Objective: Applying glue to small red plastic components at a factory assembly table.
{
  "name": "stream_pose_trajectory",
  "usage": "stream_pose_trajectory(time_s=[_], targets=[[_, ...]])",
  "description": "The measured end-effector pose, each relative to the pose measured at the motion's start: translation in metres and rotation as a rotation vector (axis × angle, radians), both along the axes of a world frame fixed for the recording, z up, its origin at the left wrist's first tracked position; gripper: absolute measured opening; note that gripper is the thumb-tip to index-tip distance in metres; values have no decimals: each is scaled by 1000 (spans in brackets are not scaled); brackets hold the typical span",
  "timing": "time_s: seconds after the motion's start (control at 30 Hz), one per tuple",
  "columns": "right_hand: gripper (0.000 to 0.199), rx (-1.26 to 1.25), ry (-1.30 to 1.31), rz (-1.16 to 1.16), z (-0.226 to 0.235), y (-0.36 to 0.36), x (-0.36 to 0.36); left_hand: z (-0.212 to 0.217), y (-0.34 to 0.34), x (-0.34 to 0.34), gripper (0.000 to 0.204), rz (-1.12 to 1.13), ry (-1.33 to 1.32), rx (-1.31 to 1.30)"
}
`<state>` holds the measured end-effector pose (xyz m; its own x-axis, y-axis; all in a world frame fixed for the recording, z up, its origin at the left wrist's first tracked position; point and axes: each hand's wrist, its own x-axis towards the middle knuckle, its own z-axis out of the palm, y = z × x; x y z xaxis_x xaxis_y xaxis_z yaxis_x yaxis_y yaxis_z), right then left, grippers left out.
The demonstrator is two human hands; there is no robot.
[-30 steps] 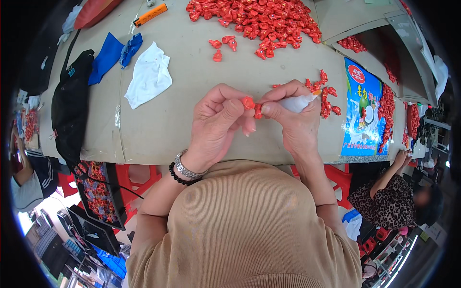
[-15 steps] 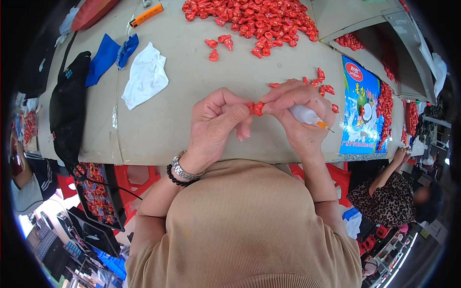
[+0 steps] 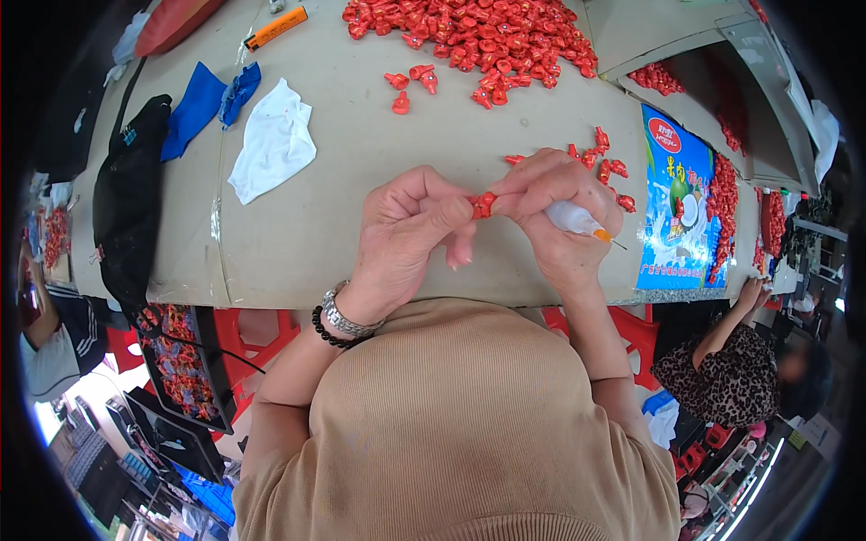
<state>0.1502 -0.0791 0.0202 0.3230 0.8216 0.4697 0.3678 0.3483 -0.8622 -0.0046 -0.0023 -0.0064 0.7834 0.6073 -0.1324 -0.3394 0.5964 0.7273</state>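
We are looking down over our own chest at a tan worktable (image 3: 361, 180). Our left hand (image 3: 406, 225) pinches a small red plastic piece (image 3: 483, 205) between thumb and forefinger, fingers closed tight on it. Our right hand (image 3: 559, 207) meets it from the other side, fingertips on the same piece, while the palm is wrapped around a small white squeeze bottle (image 3: 570, 216) whose orange nozzle and thin needle tip point off to the right. So both hands are shut: left on the piece, right on the bottle and touching the piece too. The piece sits in the air just above the table's near edge, between the two hands.

How far along? We judge early to middle. A big heap of red pieces (image 3: 478, 36) lies at the far side, a few strays (image 3: 410, 81) sit nearer, and a little cluster (image 3: 604, 158) lies just beyond our right hand. We cannot tell which are finished. A white cloth (image 3: 271, 149), blue cloth (image 3: 203, 104) and black bag (image 3: 131, 198) lie to our left.
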Motion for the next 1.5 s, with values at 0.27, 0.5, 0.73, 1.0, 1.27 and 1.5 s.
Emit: stream_pose_trajectory(time_s=[0.27, 0.5, 0.73, 1.0, 1.27, 1.5], targets=[[16, 89, 29, -57, -14, 3, -5, -2, -1, 2, 12, 38, -42, 13], [15, 147, -50, -44, -12, 3, -1, 0, 2, 4, 11, -16, 7, 21], [17, 62, -12, -173, -14, 6, -2, -2, 4, 9, 16, -37, 48, 16], [30, -25, -41, -208, -16, -3, -10, 6, -1, 14, 18, 21, 90, -112], [40, 73, -258, -240, -19, 1, -18, 4, -3, 12, 17, -5, 120, -127], [37, 67, -221, -218, -21, 0, -17, 8, -2, 12, 27, 41, 121, 116]])
